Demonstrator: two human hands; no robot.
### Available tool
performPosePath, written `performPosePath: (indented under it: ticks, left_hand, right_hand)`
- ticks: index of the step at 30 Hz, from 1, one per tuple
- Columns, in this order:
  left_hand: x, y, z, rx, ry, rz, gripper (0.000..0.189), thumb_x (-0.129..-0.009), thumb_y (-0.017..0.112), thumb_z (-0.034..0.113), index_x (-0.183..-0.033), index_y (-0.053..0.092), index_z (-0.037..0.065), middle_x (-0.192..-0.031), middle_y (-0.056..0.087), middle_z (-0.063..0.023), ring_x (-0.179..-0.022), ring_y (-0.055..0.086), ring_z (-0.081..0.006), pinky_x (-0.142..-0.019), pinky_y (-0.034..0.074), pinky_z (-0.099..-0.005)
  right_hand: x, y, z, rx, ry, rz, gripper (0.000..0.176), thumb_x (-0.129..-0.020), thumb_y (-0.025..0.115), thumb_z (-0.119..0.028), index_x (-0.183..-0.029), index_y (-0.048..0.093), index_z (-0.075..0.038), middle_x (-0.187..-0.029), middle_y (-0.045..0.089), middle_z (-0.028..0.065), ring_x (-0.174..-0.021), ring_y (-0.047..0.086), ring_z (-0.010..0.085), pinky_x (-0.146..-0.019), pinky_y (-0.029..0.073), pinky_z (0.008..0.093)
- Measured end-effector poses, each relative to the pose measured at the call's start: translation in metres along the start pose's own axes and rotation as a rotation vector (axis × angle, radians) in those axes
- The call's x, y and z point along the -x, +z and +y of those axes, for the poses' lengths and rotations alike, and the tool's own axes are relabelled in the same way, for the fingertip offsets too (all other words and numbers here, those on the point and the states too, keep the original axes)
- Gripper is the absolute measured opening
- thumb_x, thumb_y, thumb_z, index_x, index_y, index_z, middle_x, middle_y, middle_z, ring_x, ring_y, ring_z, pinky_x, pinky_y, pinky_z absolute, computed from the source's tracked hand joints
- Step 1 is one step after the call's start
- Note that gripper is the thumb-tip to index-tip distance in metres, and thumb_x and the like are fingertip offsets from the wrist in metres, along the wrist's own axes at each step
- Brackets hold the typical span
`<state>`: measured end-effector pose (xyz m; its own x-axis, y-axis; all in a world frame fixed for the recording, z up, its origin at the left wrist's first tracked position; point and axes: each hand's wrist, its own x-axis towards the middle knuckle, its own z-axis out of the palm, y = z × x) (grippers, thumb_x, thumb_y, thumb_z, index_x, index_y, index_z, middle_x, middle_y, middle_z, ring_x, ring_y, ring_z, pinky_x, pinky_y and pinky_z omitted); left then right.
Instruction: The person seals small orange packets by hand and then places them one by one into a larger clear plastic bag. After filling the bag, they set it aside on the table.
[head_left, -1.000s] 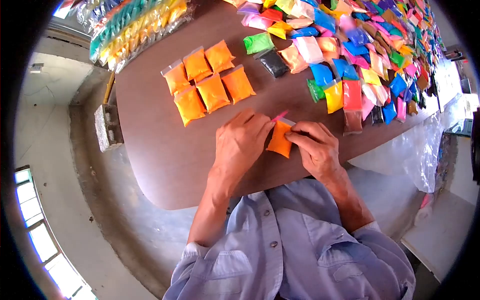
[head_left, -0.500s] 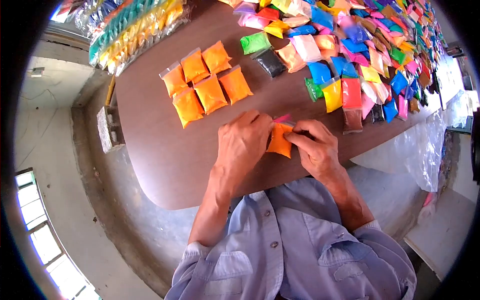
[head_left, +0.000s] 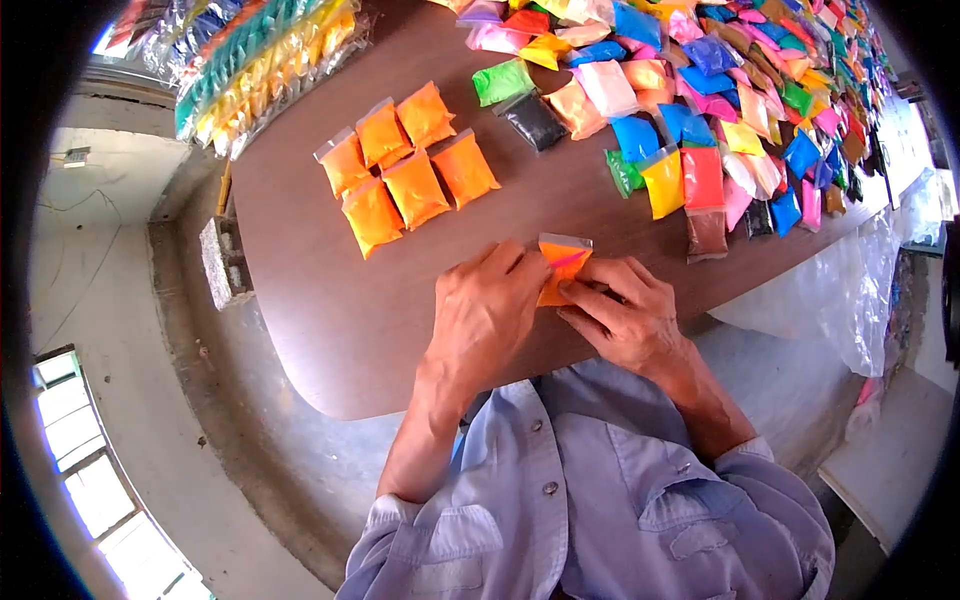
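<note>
Between my two hands is a small clear zip bag [head_left: 552, 288] filled with orange material, its clear top edge facing away from me. My left hand [head_left: 488, 305] pinches it from the left side, fingers curled. On the other side my right hand [head_left: 628, 312] grips the lower right of the bag between thumb and fingers. A thin pink strip [head_left: 568, 260] lies slantwise across the bag's upper part, close by the left fingertips. Beyond my left hand, several similar orange bags [head_left: 415, 190] are laid in two rows on the brown table [head_left: 330, 330].
A large heap of small bags in many colours [head_left: 700, 80] covers the far right of the table. Nearer lie a black bag [head_left: 533, 120] and a yellow bag [head_left: 663, 183]. Long clear packs [head_left: 270, 70] stand at the far left. Clear plastic sheeting [head_left: 830, 290] hangs off the right edge.
The orange bag has turned upright, showing its clear top edge, and the pink strip now crosses its front. My right fingers have shifted lower on the bag.
</note>
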<state>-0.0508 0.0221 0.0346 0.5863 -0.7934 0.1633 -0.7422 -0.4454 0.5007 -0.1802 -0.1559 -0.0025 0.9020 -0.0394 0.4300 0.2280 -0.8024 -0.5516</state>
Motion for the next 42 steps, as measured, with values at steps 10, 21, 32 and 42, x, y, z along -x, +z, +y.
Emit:
performPosePath:
  ticks: [10,21,32,42]
  left_hand:
    - [-0.021,0.003,-0.014,-0.034,0.006,-0.012,0.007,-0.091,0.077,0.008,-0.098,0.077,0.008,-0.091,0.070,-0.0077,-0.086,0.072,-0.0290,-0.072,0.059,-0.0434]
    - [-0.036,0.006,-0.003,-0.081,0.090,-0.094,0.006,-0.093,0.076,0.011,-0.091,0.072,0.006,-0.086,0.065,-0.0103,-0.083,0.070,-0.0331,-0.072,0.058,-0.0458]
    - [-0.005,-0.008,-0.003,0.082,-0.027,-0.032,0.008,-0.093,0.080,0.012,-0.097,0.078,0.005,-0.090,0.073,-0.0105,-0.082,0.073,-0.0325,-0.073,0.060,-0.0422]
    - [0.017,-0.008,-0.026,0.104,-0.233,0.097,0.008,-0.095,0.081,0.010,-0.098,0.079,0.003,-0.087,0.073,-0.0132,-0.077,0.074,-0.0313,-0.069,0.059,-0.0407]
  right_hand:
    - [0.002,-0.001,0.003,-0.083,-0.008,0.040,0.029,-0.082,0.088,-0.004,-0.110,0.080,-0.006,-0.112,0.070,0.0066,-0.094,0.073,0.0257,-0.078,0.064,0.0362]
    - [0.002,-0.002,0.004,-0.117,-0.031,0.038,0.029,-0.081,0.086,-0.002,-0.109,0.079,-0.004,-0.109,0.070,0.0081,-0.092,0.074,0.0271,-0.078,0.064,0.0373]
    - [-0.001,-0.002,0.002,-0.135,-0.007,0.030,0.027,-0.082,0.087,-0.002,-0.108,0.079,-0.004,-0.108,0.070,0.0084,-0.092,0.074,0.0279,-0.076,0.063,0.0382]
    - [0.000,0.003,0.006,-0.123,-0.017,0.050,0.026,-0.084,0.086,-0.001,-0.109,0.079,-0.004,-0.110,0.071,0.0078,-0.093,0.075,0.0265,-0.078,0.064,0.0375]
